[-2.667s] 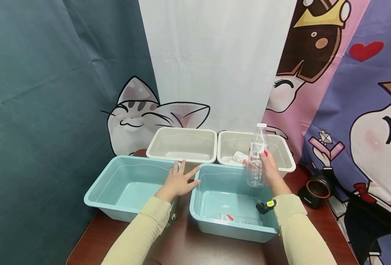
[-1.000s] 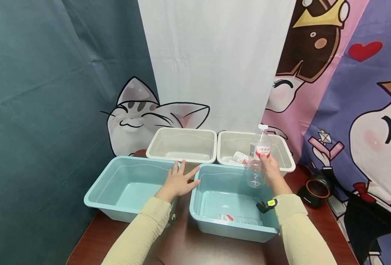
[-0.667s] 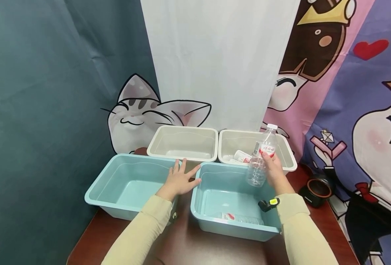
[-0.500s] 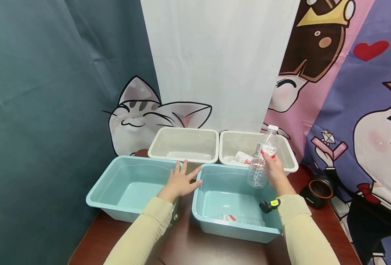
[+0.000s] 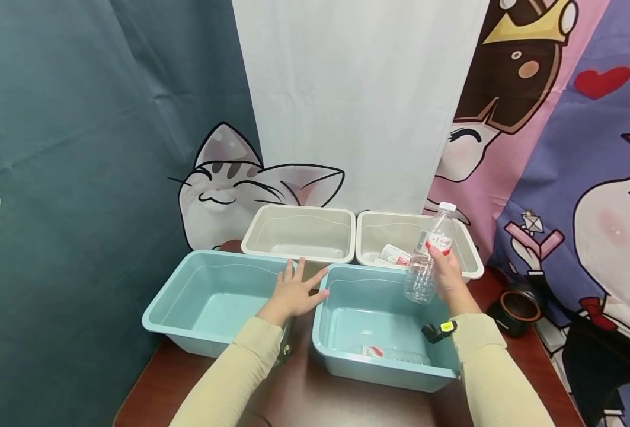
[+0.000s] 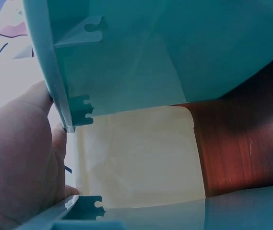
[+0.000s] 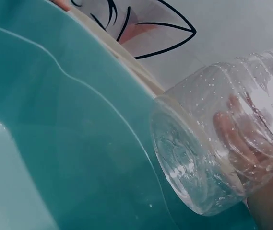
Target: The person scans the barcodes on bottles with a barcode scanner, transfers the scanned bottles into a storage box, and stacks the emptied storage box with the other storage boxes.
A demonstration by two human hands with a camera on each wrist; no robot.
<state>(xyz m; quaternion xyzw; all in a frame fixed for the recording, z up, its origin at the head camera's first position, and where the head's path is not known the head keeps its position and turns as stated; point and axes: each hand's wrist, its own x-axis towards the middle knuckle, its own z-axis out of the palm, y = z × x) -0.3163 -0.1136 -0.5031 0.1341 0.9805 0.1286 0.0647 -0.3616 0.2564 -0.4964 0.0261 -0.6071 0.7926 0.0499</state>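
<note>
The clear bottle (image 5: 424,264) is in the right hand (image 5: 448,271). The fingers are curled around its side: the thumb presses near the red-and-white label, and the other fingers show behind it through the plastic. The long axis is steep but not vertical. The white cap (image 5: 447,206) is up and leans to the right, while the base points down and to the left, inside the outline of the right blue bin (image 5: 379,376). The upper half appears in front of the right grey bin (image 5: 381,223); how high the base hangs, I cannot tell. A second bottle (image 5: 402,356) lies on its side in that blue bin. The left hand (image 5: 290,295) is well apart from the held bottle, its fingers spread wide between the two blue bins, holding nothing and touching the right one's rim.
</note>
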